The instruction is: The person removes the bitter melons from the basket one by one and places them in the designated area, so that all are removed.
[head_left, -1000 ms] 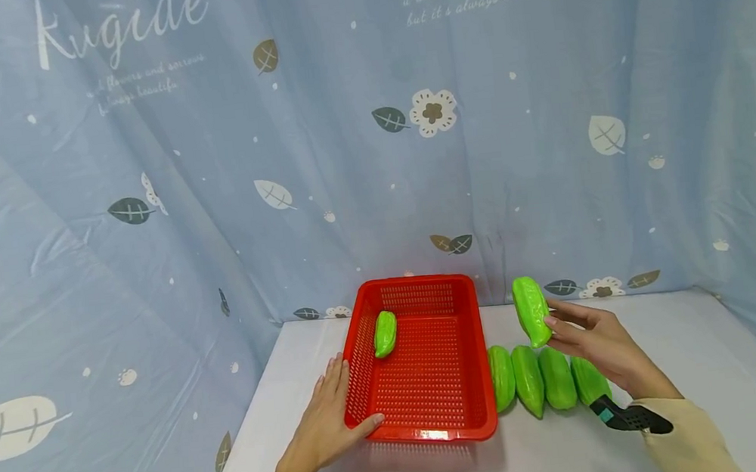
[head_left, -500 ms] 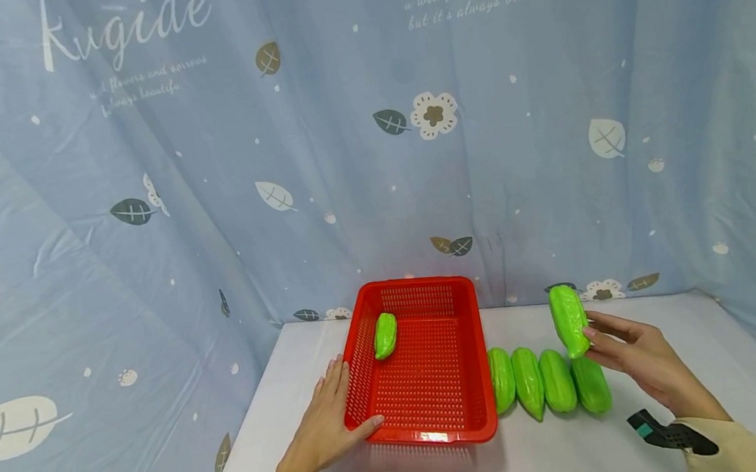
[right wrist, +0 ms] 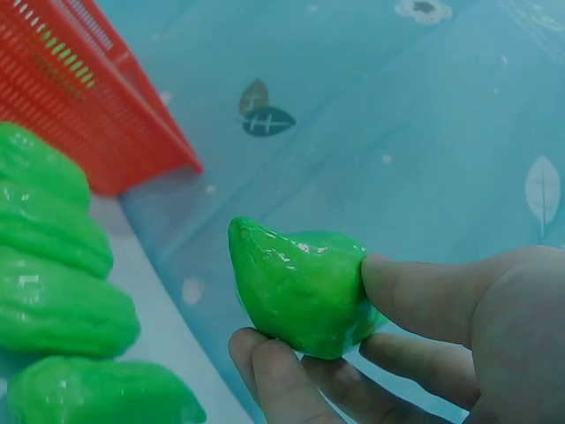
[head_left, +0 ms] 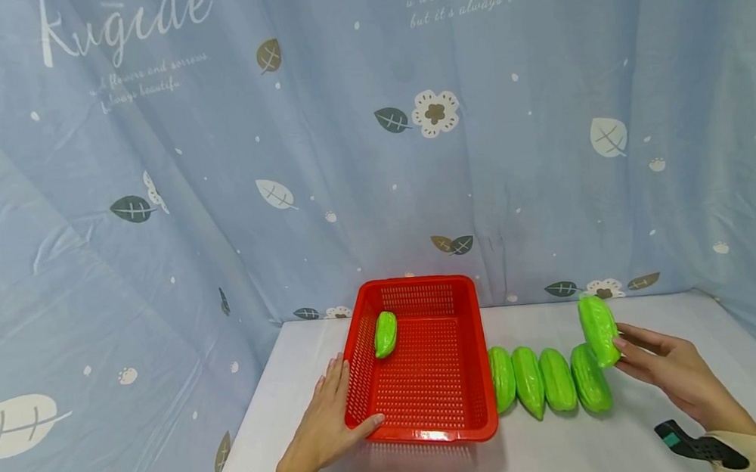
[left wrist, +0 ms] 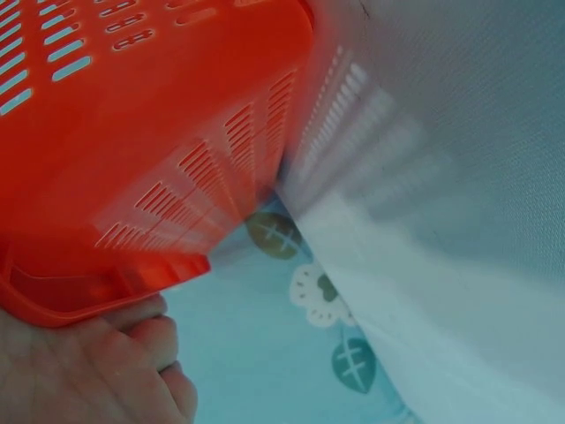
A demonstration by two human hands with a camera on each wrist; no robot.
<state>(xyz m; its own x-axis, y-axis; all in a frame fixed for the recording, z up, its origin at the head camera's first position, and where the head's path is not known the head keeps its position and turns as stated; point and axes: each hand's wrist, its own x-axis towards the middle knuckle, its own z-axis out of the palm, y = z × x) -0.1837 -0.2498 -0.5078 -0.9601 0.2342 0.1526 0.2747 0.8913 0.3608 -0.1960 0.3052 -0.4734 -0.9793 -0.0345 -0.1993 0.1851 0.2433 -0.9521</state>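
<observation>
My right hand (head_left: 671,371) holds a shiny green ridged gourd (head_left: 598,331) up between thumb and fingers, over the right end of a row of similar gourds. In the right wrist view, the thumb presses one side of the held gourd (right wrist: 305,291) and the fingers support it from below, its pointed end facing away from the palm. My left hand (head_left: 327,419) rests on the left rim of a red plastic basket (head_left: 431,437), fingers straight along the side and thumb over the near corner. Inside the basket, toward the back left, lies one green gourd (head_left: 385,335).
Several green gourds (head_left: 558,380) lie side by side on the white table (head_left: 543,456), right of the basket; the nearest one sits against its wall. A blue printed curtain (head_left: 342,148) hangs behind the table and along its left side.
My right hand has moved right and slightly down with the held gourd, from near the basket to the far end of the row. My left hand and the basket stay put.
</observation>
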